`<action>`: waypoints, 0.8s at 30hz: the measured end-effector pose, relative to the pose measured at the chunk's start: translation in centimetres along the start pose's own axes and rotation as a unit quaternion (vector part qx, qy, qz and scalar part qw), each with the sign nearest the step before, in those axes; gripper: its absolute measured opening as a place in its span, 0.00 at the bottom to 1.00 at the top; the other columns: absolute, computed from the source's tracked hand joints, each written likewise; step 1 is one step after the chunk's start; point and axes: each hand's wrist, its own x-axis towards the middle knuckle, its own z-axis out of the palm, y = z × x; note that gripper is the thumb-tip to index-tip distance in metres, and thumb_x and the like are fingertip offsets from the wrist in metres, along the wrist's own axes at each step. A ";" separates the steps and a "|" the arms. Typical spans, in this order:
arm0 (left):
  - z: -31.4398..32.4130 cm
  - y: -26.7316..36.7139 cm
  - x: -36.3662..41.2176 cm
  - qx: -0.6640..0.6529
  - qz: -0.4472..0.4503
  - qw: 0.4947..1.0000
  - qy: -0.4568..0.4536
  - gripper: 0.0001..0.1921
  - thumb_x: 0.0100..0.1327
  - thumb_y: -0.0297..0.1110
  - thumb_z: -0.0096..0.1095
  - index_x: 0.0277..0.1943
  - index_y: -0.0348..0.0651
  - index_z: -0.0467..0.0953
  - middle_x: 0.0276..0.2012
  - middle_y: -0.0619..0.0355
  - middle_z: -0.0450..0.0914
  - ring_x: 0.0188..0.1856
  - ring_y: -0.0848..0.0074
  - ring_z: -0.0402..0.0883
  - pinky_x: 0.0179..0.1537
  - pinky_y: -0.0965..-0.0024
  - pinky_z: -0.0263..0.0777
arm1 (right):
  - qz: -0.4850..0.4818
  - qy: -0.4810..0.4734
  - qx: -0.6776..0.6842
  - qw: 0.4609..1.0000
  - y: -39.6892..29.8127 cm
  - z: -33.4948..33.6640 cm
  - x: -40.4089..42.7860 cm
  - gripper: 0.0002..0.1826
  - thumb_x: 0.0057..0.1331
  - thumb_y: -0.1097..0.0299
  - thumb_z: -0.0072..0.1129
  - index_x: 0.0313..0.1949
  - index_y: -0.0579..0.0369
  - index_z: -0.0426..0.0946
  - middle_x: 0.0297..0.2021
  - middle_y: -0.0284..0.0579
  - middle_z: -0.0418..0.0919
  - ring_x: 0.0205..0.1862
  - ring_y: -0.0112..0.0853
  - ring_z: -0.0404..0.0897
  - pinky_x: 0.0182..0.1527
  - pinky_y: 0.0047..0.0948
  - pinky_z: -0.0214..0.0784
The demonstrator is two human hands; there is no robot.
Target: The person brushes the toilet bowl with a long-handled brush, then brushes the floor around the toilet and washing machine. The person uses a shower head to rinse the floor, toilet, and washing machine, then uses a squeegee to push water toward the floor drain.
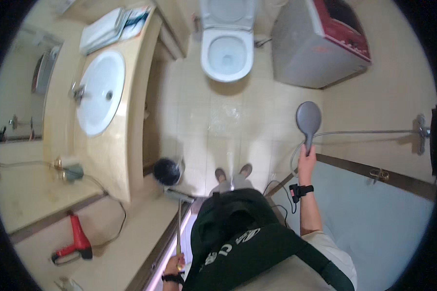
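My right hand [306, 165] grips the handle of a grey shower head [308, 117], held out over the floor on the right. Its flexible hose [364, 132] runs to a wall-mounted mixer tap [421, 134]. Low in the view, my left hand [174, 262] is closed around the thin pole [178, 229] of a floor squeegee or mop. The pole's wide flat head [179, 195] lies near the doorway, beside a dark-lined waste bin [167, 171]. Wet patches shine on the tiled floor [224, 118] ahead of my feet.
A toilet [227, 54] with its lid up stands ahead, and a grey-and-red washing machine [302, 51] at the right. A counter with a white washbasin [102, 94] lines the left. A red hair dryer [79, 238] hangs nearby. An open door [364, 214] is at my right.
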 end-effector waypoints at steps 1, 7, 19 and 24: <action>-1.0 -1.3 2.4 -0.083 -0.042 0.996 -0.008 0.07 0.54 0.30 0.58 0.26 0.42 0.68 0.13 0.65 0.64 0.12 0.81 0.63 0.13 0.78 0.58 | -0.018 0.001 -0.021 1.000 -1.3 0.5 0.0 0.14 0.61 0.60 0.53 0.31 0.59 0.65 0.17 0.38 0.61 0.21 0.25 0.59 0.24 0.28 0.56; -9.6 0.2 8.2 -0.167 -0.066 0.930 -0.321 0.16 0.63 0.40 0.43 0.33 0.35 0.73 0.19 0.57 0.73 0.18 0.76 0.68 0.20 0.73 0.63 | -0.002 -0.045 -0.043 0.998 -5.6 0.5 0.1 0.15 0.60 0.59 0.53 0.30 0.60 0.64 0.16 0.41 0.61 0.20 0.29 0.60 0.24 0.31 0.56; 4.9 16.1 0.5 0.483 0.194 0.853 0.044 0.05 0.58 0.29 0.52 0.32 0.36 0.69 0.17 0.57 0.69 0.14 0.76 0.68 0.10 0.73 0.57 | 0.005 0.019 -0.040 0.999 -3.4 -2.1 0.3 0.16 0.60 0.59 0.53 0.29 0.60 0.63 0.15 0.46 0.63 0.19 0.34 0.63 0.23 0.35 0.56; 12.3 23.5 -2.9 0.317 0.162 0.933 -0.059 0.05 0.57 0.29 0.51 0.34 0.38 0.68 0.15 0.63 0.65 0.12 0.80 0.63 0.12 0.77 0.58 | 0.050 0.042 -0.015 0.998 -1.9 -4.1 0.9 0.14 0.61 0.61 0.53 0.29 0.60 0.64 0.16 0.41 0.61 0.20 0.28 0.60 0.24 0.30 0.55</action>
